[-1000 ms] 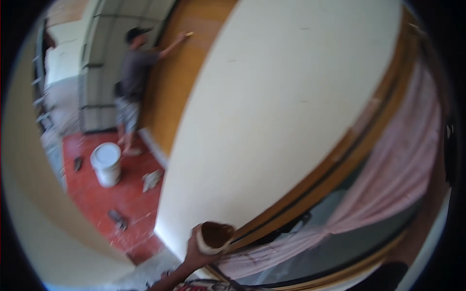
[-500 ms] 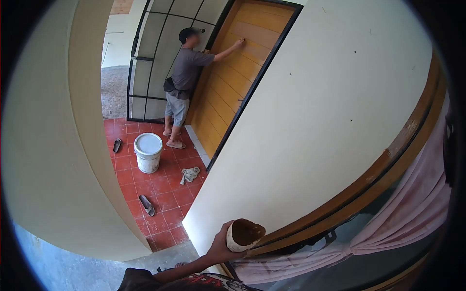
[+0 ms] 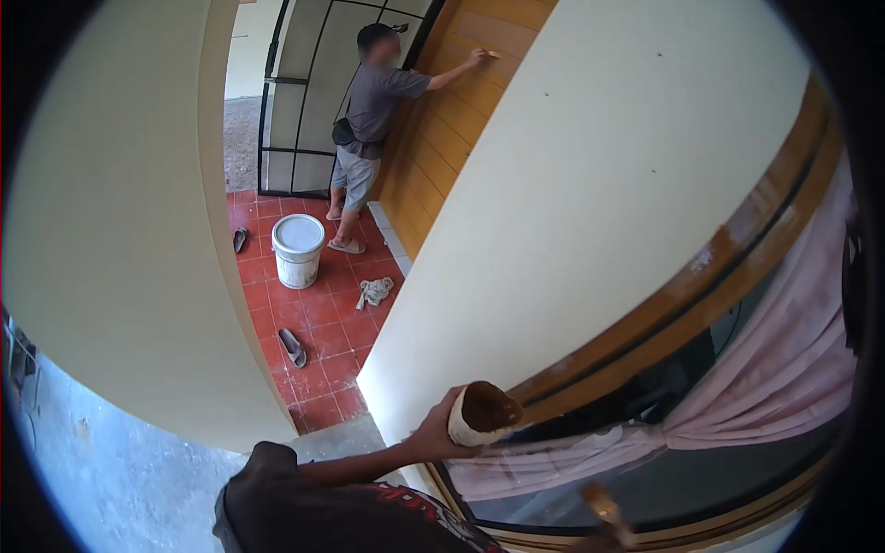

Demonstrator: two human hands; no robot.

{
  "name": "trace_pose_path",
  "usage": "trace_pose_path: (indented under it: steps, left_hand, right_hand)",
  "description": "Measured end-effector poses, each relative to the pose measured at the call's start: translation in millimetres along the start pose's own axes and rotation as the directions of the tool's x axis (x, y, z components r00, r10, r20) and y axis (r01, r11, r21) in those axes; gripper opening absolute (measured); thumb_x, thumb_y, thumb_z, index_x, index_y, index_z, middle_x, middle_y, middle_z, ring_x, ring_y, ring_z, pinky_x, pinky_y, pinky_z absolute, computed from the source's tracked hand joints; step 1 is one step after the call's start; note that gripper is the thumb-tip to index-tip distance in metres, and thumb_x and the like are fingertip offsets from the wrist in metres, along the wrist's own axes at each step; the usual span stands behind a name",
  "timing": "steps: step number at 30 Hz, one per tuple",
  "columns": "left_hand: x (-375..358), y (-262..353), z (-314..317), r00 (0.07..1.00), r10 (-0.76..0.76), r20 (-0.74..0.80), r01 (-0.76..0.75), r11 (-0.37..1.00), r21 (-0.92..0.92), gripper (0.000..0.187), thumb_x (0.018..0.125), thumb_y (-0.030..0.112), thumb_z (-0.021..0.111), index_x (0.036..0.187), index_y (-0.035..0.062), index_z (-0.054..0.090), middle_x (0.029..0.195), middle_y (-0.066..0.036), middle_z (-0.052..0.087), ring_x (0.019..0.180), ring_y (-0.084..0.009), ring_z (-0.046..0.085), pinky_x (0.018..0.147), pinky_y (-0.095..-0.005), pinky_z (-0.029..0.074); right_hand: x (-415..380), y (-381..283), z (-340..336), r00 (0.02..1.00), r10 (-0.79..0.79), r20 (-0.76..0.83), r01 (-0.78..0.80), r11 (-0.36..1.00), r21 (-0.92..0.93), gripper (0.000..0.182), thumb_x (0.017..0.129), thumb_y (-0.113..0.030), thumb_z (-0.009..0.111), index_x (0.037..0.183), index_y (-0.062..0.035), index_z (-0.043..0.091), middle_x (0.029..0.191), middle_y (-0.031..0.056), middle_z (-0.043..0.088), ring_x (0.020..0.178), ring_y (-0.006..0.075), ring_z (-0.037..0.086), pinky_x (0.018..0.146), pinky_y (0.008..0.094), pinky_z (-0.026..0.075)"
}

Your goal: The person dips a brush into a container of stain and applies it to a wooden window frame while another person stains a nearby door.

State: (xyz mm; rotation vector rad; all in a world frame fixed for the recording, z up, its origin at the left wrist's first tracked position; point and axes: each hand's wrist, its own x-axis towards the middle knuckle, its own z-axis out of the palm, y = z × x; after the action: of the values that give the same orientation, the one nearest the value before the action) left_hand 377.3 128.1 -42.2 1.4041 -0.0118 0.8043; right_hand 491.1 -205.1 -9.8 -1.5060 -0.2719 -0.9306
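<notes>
My left hand (image 3: 433, 433) is wrapped round a white cup (image 3: 468, 429) with brown material inside, held up near the corner of the wall and the window frame. Low in the view, my right hand (image 3: 601, 542) is partly cut off by the bottom edge and holds a paintbrush (image 3: 602, 505) with its bristles up, in front of the window glass. The brush is slightly blurred. Beside both hands runs the brown wooden window frame (image 3: 590, 387), with pink curtains (image 3: 728, 369) behind the glass.
A person (image 3: 373, 106) reaches with a brush to a wooden door (image 3: 442, 138). A lidded white bucket (image 3: 298, 263), a rag (image 3: 374, 292) and sandals (image 3: 292, 348) lie on red tiles. A wall (image 3: 138, 230) stands at left.
My right hand with the paintbrush has come into view at the bottom. The view has shifted, and the cup in my left hand appears slightly higher and further right.
</notes>
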Motion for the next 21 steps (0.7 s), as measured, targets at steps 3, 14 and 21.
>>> trace_pose_path:
  steps: [3,14,21]
  left_hand:
    - [-3.1,-14.4,28.0,0.998,-0.067,0.011,0.067,0.997,-0.041,0.103,0.068,0.019,0.092,0.148,0.0053,0.030,0.138,-0.013,0.051,0.131,-0.0240,0.051,0.109,-0.0375,0.042]
    - [-63.1,13.3,74.1,0.996,-0.083,-0.044,0.083,0.997,-0.004,0.099,0.068,0.020,0.093,0.146,0.0077,0.033,0.138,-0.010,0.050,0.132,-0.0212,0.049,0.110,-0.0378,0.041]
    - [-104.3,32.7,35.4,0.999,-0.038,0.001,0.038,0.999,-0.019,0.101,0.069,0.019,0.090,0.149,0.0057,0.031,0.138,-0.013,0.051,0.131,-0.0247,0.050,0.110,-0.0376,0.040]
  right_hand:
    - [-65.7,37.1,4.1,0.908,0.420,0.019,-0.417,0.906,-0.073,0.036,0.100,-0.041,0.060,0.100,-0.0051,0.057,0.091,0.0091,0.061,0.079,0.0206,0.056,0.070,0.0351,0.047]
    - [-53.0,118.4,-62.8,0.537,0.805,0.252,-0.696,0.591,-0.407,0.045,0.096,-0.057,0.060,0.105,-0.0131,0.061,0.085,0.0035,0.057,0.070,0.0194,0.046,0.070,0.0419,0.043]
    - [-35.8,-2.7,-47.2,0.795,0.493,0.354,-0.312,0.832,-0.458,0.040,0.095,-0.044,0.066,0.111,-0.0076,0.066,0.094,0.0060,0.065,0.078,0.0197,0.055,0.071,0.0362,0.047]
